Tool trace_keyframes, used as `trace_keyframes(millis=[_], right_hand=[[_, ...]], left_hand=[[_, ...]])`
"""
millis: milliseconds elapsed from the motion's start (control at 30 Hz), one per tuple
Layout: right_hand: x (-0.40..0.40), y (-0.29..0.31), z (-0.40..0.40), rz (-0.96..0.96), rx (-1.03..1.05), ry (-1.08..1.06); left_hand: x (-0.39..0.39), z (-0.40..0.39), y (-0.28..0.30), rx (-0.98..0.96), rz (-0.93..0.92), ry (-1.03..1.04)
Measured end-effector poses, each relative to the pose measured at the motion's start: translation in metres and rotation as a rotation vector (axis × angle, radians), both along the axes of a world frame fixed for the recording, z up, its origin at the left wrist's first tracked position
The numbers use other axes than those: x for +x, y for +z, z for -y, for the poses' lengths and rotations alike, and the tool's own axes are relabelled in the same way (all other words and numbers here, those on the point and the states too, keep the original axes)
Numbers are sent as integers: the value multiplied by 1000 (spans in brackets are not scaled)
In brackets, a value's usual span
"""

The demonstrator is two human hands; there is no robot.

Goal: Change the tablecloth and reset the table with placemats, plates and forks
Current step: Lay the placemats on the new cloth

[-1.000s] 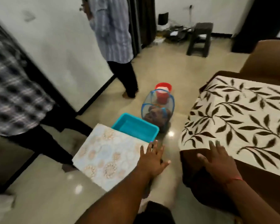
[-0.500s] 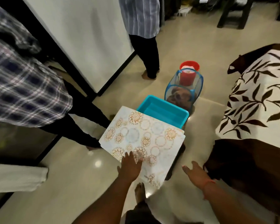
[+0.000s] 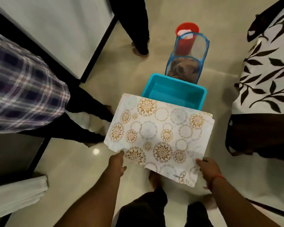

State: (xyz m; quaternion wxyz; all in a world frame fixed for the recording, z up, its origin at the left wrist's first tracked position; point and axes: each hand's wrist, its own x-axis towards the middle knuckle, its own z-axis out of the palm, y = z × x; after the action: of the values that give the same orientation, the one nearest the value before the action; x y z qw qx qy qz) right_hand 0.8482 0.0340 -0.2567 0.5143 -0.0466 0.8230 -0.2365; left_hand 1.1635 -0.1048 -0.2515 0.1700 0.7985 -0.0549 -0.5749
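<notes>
Left hand (image 3: 116, 163), right hand (image 3: 207, 167) grip placemats (image 3: 157, 136) by near corners, stack between hands.

Hands: 2, left hand (image 3: 116, 163) and right hand (image 3: 207, 167)
Placemat stacks (image 3: 157, 136): 1
Blue tubs (image 3: 174, 94): 1
Mesh baskets (image 3: 187, 61): 1
Red buckets (image 3: 187, 28): 1

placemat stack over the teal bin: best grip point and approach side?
Grip the placemats along the near short edge, at both corners, coming from the wearer's side. They are flat, thin and wide, so one central pinch would likely let them sag. The left hand and right hand already sit at those corners. The far edge overhangs the teal bin, which makes it awkward to reach.
</notes>
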Motion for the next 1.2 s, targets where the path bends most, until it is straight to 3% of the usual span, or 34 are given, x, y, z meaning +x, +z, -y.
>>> trace_keyframes(millis=[100,200,367,600,833,1000,1200], right_hand=[[9,-3,-2,-5,-31,-90],[18,-2,-5,-63,-53,-99],[28,21,-9,-178,-128,-35],[14,46,-25,-249,-239,-79],[-84,143,-37,-265,-450,-349],[-191,172,-80,-413,-485,-425],[-307,192,-140,-398,-545,-583]], left_hand=[[5,9,-9,-15,-122,31],[8,9,-10,-43,-108,52],[5,3,7,-334,0,76],[-30,20,55,-568,-65,-26],[-168,35,116,-730,-115,-181],[-289,11,152,-812,-241,-283],[-428,-48,177,-864,-264,-302]])
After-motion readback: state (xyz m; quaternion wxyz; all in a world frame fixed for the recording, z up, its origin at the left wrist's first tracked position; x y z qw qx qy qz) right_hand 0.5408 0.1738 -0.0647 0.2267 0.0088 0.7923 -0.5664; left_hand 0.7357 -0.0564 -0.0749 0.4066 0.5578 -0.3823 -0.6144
